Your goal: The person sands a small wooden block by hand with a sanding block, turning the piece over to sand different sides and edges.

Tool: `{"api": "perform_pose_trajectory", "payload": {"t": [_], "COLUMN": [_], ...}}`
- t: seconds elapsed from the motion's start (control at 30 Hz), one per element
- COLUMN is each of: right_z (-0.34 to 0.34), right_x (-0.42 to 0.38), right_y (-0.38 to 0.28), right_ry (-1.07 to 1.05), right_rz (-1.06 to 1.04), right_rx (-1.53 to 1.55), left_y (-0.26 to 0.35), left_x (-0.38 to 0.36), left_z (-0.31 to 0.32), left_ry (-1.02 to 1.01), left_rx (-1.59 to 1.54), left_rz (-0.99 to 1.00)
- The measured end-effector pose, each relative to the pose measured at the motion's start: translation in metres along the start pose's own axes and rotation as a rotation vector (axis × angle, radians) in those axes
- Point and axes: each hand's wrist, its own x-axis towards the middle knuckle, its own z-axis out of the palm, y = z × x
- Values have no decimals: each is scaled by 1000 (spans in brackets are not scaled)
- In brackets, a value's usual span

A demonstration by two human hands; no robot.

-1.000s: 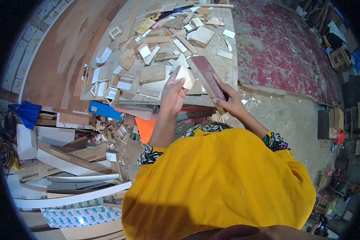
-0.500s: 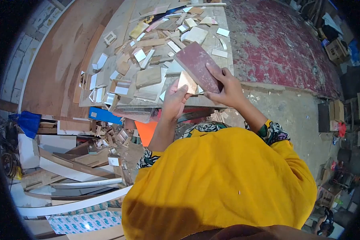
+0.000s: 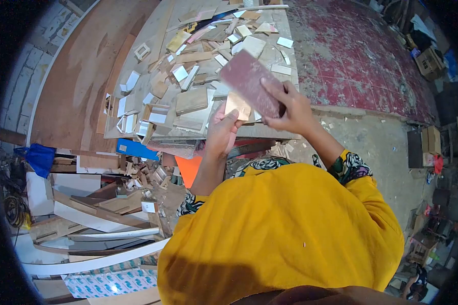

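Note:
In my right hand (image 3: 292, 109) is a dark red sanding block (image 3: 252, 81), a flat slab with a dusty face, its edges smeared by motion. The thumb lies across its upper side and the fingers wrap its near end. My left hand (image 3: 224, 129) pinches a small, pale wooden piece (image 3: 236, 105) under its thumb. This piece stands upright, brightly lit, close beside the block's left edge. Both hands are over the near edge of a worktable (image 3: 168, 131). Just left of them lie a thicker wooden block (image 3: 192, 100) and many small offcuts (image 3: 203, 56).
Small open wooden frames (image 3: 155, 113) stand at the table's left corner. A large brown plywood sheet (image 3: 81, 81) lies beyond. Below left are stacked curved boards (image 3: 102, 216), a blue bag (image 3: 37, 157) and scrap wood. Red tiled floor (image 3: 356, 61) extends to the right.
The sanding block has shifted slightly left against the wooden piece and is now blurred. The left hand keeps its pinch; the whole view has shifted a little.

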Motion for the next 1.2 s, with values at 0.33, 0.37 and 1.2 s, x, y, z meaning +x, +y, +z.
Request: {"api": "perform_pose_trajectory", "payload": {"t": [0.33,0.37,1.2], "right_z": [8,8,10], "right_x": [-7,-7,2], "right_y": [4,5,-5], "right_ry": [102,101,45], "right_rz": [87,89,85], "right_rx": [242,241,89], "left_y": [9,8,-18], "left_x": [7,6,-3], "left_z": [7,7,17], "left_ry": [-21,3,-25], "left_rx": [-217,-244,602], "left_rz": [38,24,132]}}
